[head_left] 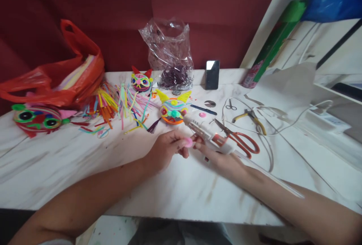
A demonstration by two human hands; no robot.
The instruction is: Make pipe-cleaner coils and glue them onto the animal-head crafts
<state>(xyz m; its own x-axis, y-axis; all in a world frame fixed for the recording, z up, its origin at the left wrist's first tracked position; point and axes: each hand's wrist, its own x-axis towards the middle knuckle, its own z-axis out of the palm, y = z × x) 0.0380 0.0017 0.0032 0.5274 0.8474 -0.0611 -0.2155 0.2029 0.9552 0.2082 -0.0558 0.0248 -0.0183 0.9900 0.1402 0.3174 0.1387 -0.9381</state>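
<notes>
Head view: the left hand pinches a small pink piece above the counter; the right hand grasps the white glue gun, its fingertips beside that piece. The yellow-eared figure rests near the gun's nozzle.

Left hand with pink piece, right hand beside glue gun.

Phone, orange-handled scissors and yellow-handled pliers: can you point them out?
Phone (212,77): head view, middle of its screen.
Orange-handled scissors (233,135): head view, where the handles meet.
Yellow-handled pliers (250,114): head view, the joint.
</notes>
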